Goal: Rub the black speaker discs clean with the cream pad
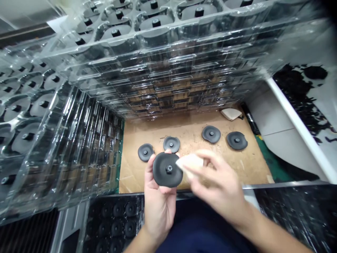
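My left hand (160,203) grips a black rounded disc (163,175) by its edges, its small centre post facing up. In my right hand (223,182) is a folded white cloth (193,161), pinched between the fingers, its tip at the disc's right rim. That hand is slightly blurred. Beyond my hands, similar black discs lie on the cardboard: one at the left (145,152), one just behind the held disc (171,144), and two at the right, a nearer-centre disc (211,134) and an outer disc (237,140).
Tall stacks of clear plastic trays (168,59) holding black discs rise behind and at left. A cream folded pad (231,114) and a black-handled tool (250,119) lie at the cardboard's (189,119) back right. Black scraps (297,91) lie beyond a white edge (297,123). A dark tray (116,221) sits below left.
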The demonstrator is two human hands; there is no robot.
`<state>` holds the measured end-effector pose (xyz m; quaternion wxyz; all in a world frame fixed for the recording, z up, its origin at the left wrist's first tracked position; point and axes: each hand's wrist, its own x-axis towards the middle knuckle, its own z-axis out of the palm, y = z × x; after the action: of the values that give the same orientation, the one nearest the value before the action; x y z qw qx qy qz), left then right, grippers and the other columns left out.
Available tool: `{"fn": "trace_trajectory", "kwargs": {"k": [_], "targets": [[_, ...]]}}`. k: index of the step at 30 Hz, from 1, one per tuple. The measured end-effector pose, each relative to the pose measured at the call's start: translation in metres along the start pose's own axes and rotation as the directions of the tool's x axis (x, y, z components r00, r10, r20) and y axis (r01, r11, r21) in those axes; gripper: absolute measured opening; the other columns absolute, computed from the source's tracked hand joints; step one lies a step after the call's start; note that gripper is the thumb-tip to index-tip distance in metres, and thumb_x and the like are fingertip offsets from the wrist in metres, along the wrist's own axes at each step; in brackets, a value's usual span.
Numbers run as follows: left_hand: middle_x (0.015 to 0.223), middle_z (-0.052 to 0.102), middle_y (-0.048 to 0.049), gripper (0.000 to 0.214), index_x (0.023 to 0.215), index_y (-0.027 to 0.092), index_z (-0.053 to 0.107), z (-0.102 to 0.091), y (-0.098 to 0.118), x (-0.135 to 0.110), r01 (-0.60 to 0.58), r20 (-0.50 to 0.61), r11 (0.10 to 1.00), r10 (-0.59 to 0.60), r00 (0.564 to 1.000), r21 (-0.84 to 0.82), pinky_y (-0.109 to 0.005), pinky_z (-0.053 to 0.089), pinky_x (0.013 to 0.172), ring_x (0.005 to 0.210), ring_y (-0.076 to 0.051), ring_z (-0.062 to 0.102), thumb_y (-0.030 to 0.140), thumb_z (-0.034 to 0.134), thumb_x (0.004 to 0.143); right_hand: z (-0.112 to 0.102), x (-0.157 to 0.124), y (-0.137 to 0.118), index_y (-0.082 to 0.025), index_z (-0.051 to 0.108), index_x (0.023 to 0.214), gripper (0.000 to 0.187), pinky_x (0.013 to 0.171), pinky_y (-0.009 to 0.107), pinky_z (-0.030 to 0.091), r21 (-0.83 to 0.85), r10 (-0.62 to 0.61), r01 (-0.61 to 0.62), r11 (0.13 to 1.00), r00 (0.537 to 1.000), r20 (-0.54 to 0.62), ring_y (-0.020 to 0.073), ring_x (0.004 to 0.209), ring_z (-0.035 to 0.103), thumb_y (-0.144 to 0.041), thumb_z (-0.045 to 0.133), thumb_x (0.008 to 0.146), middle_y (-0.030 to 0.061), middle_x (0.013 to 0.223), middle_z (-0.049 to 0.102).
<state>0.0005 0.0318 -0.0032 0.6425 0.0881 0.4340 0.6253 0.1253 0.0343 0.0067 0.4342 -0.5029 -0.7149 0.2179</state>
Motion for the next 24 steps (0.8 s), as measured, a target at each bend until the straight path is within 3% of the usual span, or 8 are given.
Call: {"fn": "trace_trajectory", "kwargs": {"k": [2, 6, 11, 13, 16, 20, 24], "targets": [[0.104, 0.072, 0.008, 0.053, 0.096, 0.039, 0.066, -0.001, 0.001, -0.001, 0.004, -0.007, 1.0, -0.004, 1.0, 0.002, -0.018, 0.052, 0.081, 0.097, -0.014, 0.066, 0.014, 0.083, 0.054, -0.001, -0.001, -0.001, -0.02, 0.071, 0.101, 0.026, 0.069, 0.031, 0.055, -0.026, 0.003, -0.004, 1.0, 1.0, -0.007, 0.0176, 0.085, 0.06, -0.011, 0.057, 0.08, 0.0085, 0.098, 0.061], [0.105, 0.071, 0.0087, 0.052, 0.099, 0.045, 0.064, -0.002, 0.001, -0.003, 0.073, 0.016, 0.997, -0.073, 0.997, -0.007, -0.022, 0.053, 0.08, 0.094, -0.015, 0.067, 0.016, 0.08, 0.059, -0.004, 0.001, 0.003, -0.022, 0.071, 0.1, 0.026, 0.07, 0.03, 0.054, 0.031, -0.111, 0.109, 0.994, 0.992, 0.06, 0.0168, 0.085, 0.059, -0.012, 0.057, 0.081, 0.0079, 0.101, 0.062], [0.106, 0.071, 0.0049, 0.052, 0.099, 0.038, 0.066, 0.0, 0.003, -0.004, 0.043, 0.001, 0.999, -0.043, 0.999, 0.033, -0.014, 0.051, 0.074, 0.1, -0.014, 0.063, 0.015, 0.082, 0.055, -0.012, 0.018, 0.009, -0.022, 0.07, 0.103, 0.024, 0.079, 0.036, 0.05, -0.095, -0.01, 0.007, 0.995, 0.999, -0.037, 0.0206, 0.096, 0.056, -0.016, 0.057, 0.084, 0.0081, 0.109, 0.061], [0.108, 0.07, 0.0049, 0.052, 0.101, 0.039, 0.064, 0.0, 0.004, -0.007, 0.076, 0.005, 0.996, -0.077, 0.997, 0.043, -0.017, 0.051, 0.078, 0.1, -0.014, 0.063, 0.017, 0.081, 0.058, -0.012, 0.019, 0.001, -0.021, 0.069, 0.105, 0.025, 0.081, 0.035, 0.05, -0.03, -0.044, 0.043, 0.999, 0.999, -0.014, 0.0204, 0.099, 0.055, -0.015, 0.058, 0.084, 0.0083, 0.114, 0.059], [0.112, 0.069, 0.0011, 0.05, 0.108, 0.039, 0.061, -0.002, 0.007, -0.009, 0.099, -0.008, 0.992, -0.099, 0.995, 0.081, -0.021, 0.052, 0.079, 0.101, -0.017, 0.063, 0.022, 0.077, 0.064, -0.006, 0.015, -0.011, -0.02, 0.07, 0.104, 0.026, 0.075, 0.03, 0.051, 0.058, -0.086, 0.083, 0.995, 0.995, 0.053, 0.0157, 0.087, 0.056, -0.011, 0.056, 0.085, 0.0079, 0.112, 0.061], [0.108, 0.07, 0.006, 0.057, 0.101, 0.04, 0.065, -0.003, 0.008, -0.01, 0.104, -0.032, 0.992, -0.102, 0.994, 0.072, -0.02, 0.051, 0.084, 0.101, -0.015, 0.063, 0.01, 0.08, 0.055, 0.001, 0.012, -0.013, -0.018, 0.07, 0.104, 0.024, 0.079, 0.033, 0.051, 0.069, -0.085, 0.084, 0.994, 0.996, 0.021, 0.0176, 0.092, 0.055, -0.013, 0.054, 0.086, 0.0091, 0.111, 0.061], [0.109, 0.071, 0.0019, 0.051, 0.101, 0.036, 0.066, -0.001, 0.01, -0.009, 0.103, 0.043, 0.993, -0.105, 0.994, 0.061, -0.02, 0.052, 0.081, 0.099, -0.017, 0.065, 0.014, 0.081, 0.057, 0.001, 0.009, -0.01, -0.017, 0.068, 0.107, 0.028, 0.074, 0.03, 0.051, 0.088, -0.075, 0.073, 0.993, 0.997, 0.026, 0.0168, 0.091, 0.055, -0.008, 0.056, 0.083, 0.0099, 0.113, 0.059]]}}
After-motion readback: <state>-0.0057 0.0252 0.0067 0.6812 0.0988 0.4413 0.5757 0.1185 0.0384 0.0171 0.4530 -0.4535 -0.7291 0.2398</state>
